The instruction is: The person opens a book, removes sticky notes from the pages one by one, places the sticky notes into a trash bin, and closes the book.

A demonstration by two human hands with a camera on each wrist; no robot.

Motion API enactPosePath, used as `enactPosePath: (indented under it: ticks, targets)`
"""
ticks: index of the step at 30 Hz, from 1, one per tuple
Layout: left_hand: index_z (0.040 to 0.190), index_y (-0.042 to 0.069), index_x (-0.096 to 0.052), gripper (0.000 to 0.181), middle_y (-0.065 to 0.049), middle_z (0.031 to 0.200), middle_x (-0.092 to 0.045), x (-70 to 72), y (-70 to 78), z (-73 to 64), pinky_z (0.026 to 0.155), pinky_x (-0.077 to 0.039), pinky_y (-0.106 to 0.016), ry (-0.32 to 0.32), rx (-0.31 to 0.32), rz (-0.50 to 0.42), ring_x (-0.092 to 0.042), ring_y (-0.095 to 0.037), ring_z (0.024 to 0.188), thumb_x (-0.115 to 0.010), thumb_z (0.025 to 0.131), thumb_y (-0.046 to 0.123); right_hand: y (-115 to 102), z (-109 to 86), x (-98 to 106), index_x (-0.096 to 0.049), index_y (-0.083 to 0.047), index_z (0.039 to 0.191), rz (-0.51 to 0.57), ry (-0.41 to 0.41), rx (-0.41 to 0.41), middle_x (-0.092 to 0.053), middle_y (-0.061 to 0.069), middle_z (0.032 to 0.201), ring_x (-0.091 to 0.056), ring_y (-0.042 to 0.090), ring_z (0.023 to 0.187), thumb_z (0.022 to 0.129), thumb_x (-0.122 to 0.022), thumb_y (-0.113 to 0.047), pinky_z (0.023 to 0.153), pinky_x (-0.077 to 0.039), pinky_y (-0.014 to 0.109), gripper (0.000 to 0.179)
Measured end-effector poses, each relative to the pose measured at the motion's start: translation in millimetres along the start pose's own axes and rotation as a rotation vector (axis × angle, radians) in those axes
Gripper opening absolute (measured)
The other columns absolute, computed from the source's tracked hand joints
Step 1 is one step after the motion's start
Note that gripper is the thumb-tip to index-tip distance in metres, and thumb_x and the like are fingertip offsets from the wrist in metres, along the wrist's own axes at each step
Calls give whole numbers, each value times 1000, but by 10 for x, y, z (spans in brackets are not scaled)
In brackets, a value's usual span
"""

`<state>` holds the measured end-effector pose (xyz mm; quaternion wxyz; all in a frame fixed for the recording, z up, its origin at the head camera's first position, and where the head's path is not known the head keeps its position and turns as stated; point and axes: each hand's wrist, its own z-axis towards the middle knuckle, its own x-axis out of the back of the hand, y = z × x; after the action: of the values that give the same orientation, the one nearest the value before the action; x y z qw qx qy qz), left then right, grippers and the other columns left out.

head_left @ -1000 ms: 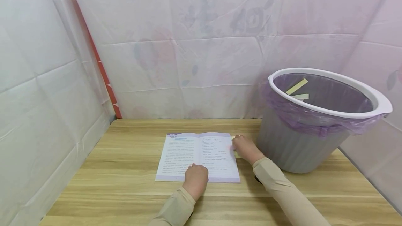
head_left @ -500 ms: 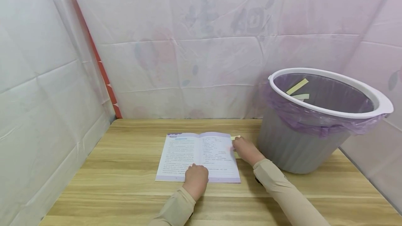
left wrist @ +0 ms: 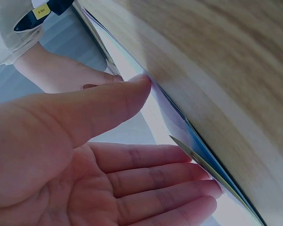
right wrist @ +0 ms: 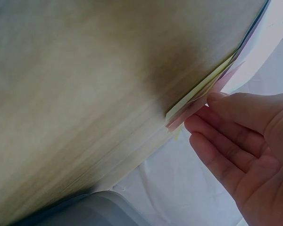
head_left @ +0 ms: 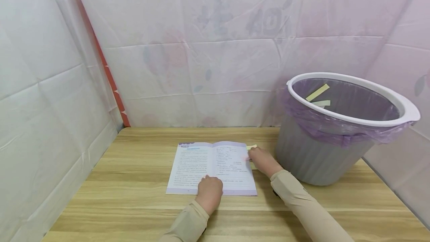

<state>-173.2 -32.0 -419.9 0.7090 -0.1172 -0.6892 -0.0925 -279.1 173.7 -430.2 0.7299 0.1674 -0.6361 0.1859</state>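
Observation:
An open printed book (head_left: 188, 167) with purple page borders lies on the wooden table. My left hand (head_left: 210, 194) rests on its lower middle; in the left wrist view the fingers stretch straight over the pages, the thumb at the near edge. At the right page edge, my right hand (head_left: 265, 161) pinches a pink sticky tab (right wrist: 187, 111) between thumb and forefinger. Beside it a yellow tab (right wrist: 194, 90) sticks out from the pages. Above the right hand in the head view, a pale yellow tab (head_left: 251, 147) pokes past the book's edge.
A grey trash bin (head_left: 310, 160) with a white rim and purple bag stands right of the book. Inside lie a yellow paper strip (head_left: 317, 92) and a pale green strip (head_left: 323, 103). White curtains (head_left: 201, 85) hang behind and beside the wooden table (head_left: 134, 212).
My right hand has shifted slightly toward me, showing more of the upper yellow tab. The left hand and book have stayed in place.

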Motion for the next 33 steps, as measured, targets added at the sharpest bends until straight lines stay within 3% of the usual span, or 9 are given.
enactPosePath:
  ticks: [9,23,29,33]
  targets:
    - [98,1,-73,31,-16,105,-71,-4,2,8,86,-55,-40,-10,10,-17,-66,-32,104,-73,84,28,-19,21,19,-71,-1,93,1,-3,-24,-65,11,79,-65,24,74,84,-68,-1,63,-53,35,9]
    - [97,1,-73,32,-16,103,-71,-30,0,1,85,-55,-39,18,4,0,-67,-31,102,-74,83,30,1,41,56,-70,2,85,-23,44,-9,-65,12,77,-64,26,73,80,-72,-1,62,-54,37,6]
    - [97,1,-73,33,-16,103,-71,-19,-2,-1,86,-55,-39,21,-4,8,-67,-31,102,-74,83,30,4,47,112,-68,5,87,-46,29,-45,-64,14,81,-64,27,75,82,-67,9,62,-55,36,6]
    - [98,1,-73,32,-15,104,-71,-14,-5,1,88,-54,-38,17,-6,9,-66,-30,104,-74,83,30,23,48,142,-67,5,84,-57,60,-53,-62,13,78,-63,27,70,81,-65,12,59,-54,35,8]
